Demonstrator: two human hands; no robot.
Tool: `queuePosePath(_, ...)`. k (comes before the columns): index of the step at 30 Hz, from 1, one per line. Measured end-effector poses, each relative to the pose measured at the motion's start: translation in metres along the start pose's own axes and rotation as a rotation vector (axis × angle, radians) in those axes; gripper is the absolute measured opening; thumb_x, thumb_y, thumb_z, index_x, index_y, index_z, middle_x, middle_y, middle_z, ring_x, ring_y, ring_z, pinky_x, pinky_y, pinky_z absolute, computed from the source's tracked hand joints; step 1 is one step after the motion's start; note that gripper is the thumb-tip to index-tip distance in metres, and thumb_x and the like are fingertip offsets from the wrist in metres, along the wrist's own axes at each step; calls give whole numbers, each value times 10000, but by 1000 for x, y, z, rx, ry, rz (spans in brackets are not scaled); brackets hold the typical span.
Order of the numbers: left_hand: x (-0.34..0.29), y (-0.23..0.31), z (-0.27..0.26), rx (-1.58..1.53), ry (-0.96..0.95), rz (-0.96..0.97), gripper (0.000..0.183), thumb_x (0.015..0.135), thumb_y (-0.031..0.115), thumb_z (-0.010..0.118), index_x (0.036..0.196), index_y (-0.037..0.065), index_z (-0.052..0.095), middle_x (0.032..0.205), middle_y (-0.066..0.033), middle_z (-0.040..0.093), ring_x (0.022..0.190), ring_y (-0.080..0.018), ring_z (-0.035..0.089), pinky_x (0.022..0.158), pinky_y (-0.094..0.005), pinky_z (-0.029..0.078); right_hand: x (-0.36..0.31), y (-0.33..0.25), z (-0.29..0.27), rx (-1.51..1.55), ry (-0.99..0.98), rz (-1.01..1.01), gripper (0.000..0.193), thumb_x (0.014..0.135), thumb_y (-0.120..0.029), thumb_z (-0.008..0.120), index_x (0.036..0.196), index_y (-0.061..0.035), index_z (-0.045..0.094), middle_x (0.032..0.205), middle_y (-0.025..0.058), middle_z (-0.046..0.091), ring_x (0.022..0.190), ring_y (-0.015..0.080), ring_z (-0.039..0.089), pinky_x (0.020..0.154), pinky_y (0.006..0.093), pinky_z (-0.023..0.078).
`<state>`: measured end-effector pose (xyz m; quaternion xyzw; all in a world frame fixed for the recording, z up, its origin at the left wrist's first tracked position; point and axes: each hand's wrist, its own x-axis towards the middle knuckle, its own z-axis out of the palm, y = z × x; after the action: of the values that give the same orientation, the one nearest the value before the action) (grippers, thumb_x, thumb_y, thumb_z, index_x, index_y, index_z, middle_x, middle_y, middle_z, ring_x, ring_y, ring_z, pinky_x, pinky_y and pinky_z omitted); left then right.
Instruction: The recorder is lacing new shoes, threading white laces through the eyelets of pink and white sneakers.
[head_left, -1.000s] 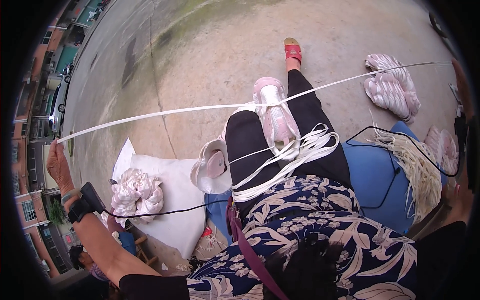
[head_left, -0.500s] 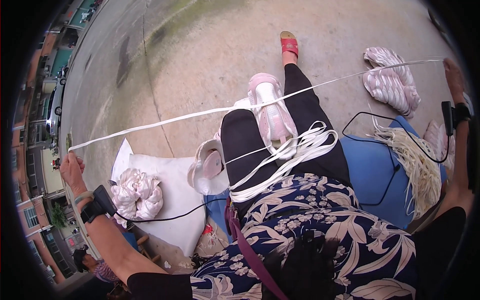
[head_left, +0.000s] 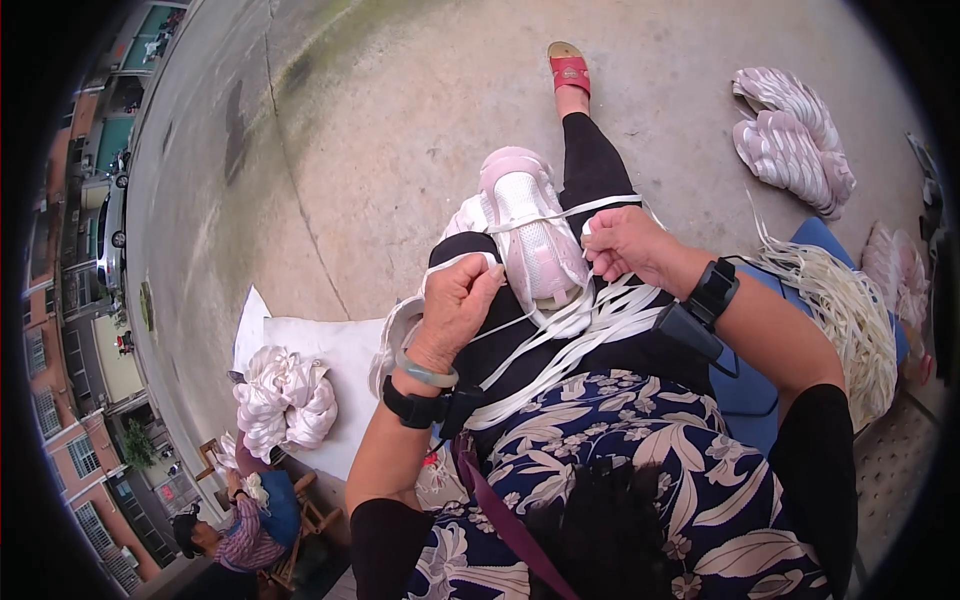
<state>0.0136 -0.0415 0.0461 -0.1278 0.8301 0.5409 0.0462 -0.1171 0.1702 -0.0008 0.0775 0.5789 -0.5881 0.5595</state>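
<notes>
A pink and white shoe upper [head_left: 522, 195] rests toe outward between my thighs. Across its middle runs a white shoelace [head_left: 545, 216]. My left hand [head_left: 455, 308] is closed just left of the upper, with white lace at its thumb and fingertips. On the other side of the upper, my right hand [head_left: 632, 246] pinches the lace too. Several loose white laces [head_left: 590, 335] fan over my lap below the hands. Another pale upper [head_left: 400, 330] is partly hidden behind my left hand.
Bunched pale uppers [head_left: 287, 400] sit on a white sheet [head_left: 345, 345] at left. A cream lace bundle [head_left: 830, 315] lies on blue cloth [head_left: 745, 385] at right. Stacked uppers [head_left: 797, 150] lie on the concrete farther out. A seated person [head_left: 240, 530] works at lower left.
My hands have come in from full stretch at both sides to either side of the upper. The lace held taut between them is now drawn in close over the upper.
</notes>
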Motion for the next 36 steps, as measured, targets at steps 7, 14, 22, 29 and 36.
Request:
queuePosePath(7,34,4,35,650,-11,507,124,691,28,614,809,40,579,936,-68,627,790,-265,543,717,-363,423,38,-9,16,5,11,-78,42,844,-59,546,828,-22,557,704,65,606,560,115,598,489,223,483)
queuePosePath(14,38,-3,39,663,29,582,138,665,26,620,774,33,537,1050,-83,618,824,-291,523,751,-373,410,49,1,19,44,97,-272,51,861,-69,559,864,-22,576,712,35,603,587,69,572,518,188,465)
queuePosePath(22,37,-11,42,642,61,591,149,638,48,605,772,35,539,1058,-70,612,849,-278,516,731,-365,404,51,3,22,65,107,-321,59,851,-73,572,855,-20,597,700,16,594,586,57,557,520,182,460)
queuePosePath(29,37,-12,42,596,87,580,163,630,27,602,788,34,561,1002,-76,619,843,-288,515,741,-374,409,56,8,27,-3,135,-345,50,826,-67,594,817,-18,601,654,0,577,564,49,540,493,177,433)
queuePosePath(36,26,-11,40,339,298,405,64,815,70,611,807,15,577,723,-55,569,656,-169,528,596,-271,429,65,13,32,-459,307,-713,65,690,-57,628,707,-8,589,618,125,567,531,221,551,530,321,449)
